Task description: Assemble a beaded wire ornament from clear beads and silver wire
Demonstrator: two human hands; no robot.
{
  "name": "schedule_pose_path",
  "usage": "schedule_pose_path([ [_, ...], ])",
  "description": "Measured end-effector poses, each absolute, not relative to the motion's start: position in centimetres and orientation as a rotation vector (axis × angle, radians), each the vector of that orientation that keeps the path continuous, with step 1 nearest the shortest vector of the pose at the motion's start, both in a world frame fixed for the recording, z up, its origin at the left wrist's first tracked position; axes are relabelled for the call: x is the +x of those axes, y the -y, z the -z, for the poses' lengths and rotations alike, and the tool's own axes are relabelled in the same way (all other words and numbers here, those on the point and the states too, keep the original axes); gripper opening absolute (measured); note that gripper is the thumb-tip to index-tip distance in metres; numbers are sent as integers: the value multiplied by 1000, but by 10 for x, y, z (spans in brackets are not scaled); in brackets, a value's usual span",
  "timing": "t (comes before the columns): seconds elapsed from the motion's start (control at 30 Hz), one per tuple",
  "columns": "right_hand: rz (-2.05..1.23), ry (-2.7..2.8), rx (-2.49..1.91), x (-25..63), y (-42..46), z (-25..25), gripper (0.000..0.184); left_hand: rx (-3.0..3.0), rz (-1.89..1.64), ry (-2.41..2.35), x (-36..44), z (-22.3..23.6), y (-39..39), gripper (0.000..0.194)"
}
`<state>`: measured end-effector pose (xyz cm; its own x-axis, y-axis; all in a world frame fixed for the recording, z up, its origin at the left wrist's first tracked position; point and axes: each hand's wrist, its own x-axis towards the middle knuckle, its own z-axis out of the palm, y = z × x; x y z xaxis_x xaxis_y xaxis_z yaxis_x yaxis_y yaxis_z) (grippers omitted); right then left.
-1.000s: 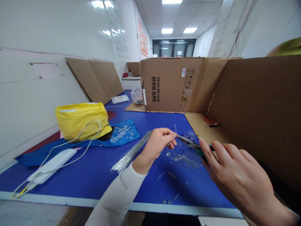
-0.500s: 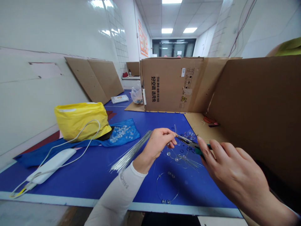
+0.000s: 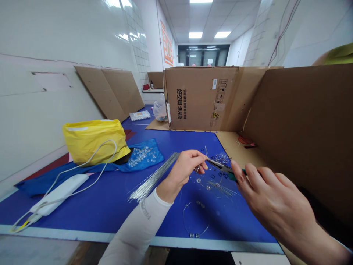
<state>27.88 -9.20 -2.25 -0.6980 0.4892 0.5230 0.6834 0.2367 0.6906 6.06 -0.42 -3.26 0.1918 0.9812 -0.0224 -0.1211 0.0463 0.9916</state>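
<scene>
My right hand [image 3: 273,198] is closed round green-handled pliers [image 3: 223,167], whose narrow jaws point left. At their tips, my left hand [image 3: 190,165] pinches a thin wire; its exact end is hidden by the fingers. Clear beads [image 3: 208,187] on wire show just below that hand, and I cannot tell whether they hang from it. Nearer the table's front edge lies a wire loop [image 3: 184,217] carrying several clear beads. A bundle of straight wires [image 3: 154,178] rests left of my left wrist. Small dark rings and wire pieces [image 3: 220,159] lie behind the pliers.
Loose clear beads [image 3: 143,155] lie on a blue cloth [image 3: 158,147] beside a yellow bag [image 3: 95,141]. A white power strip [image 3: 63,193] with a cable is at left. Cardboard walls [image 3: 198,99] stand behind and to the right; orange-handled scissors [image 3: 244,140] lie on cardboard.
Both hands stay almost still, with the pliers' tips held at the left fingers. The beads below the left hand shift slightly right. The view drifts a little.
</scene>
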Motion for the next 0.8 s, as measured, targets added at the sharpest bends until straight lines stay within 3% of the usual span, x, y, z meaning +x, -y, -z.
schedule_pose_path([
  [0.37,1399,2338,-1147,285,91,32,50,1187,-1091,-949,57,34,4,5],
  [0.53,1353,2306,-1204,288,91,35,52,1176,-1073,-935,57,34,6,9],
  [0.8,1251,2270,-1204,288,91,30,41,1227,-1088,-970,58,36,6,13],
])
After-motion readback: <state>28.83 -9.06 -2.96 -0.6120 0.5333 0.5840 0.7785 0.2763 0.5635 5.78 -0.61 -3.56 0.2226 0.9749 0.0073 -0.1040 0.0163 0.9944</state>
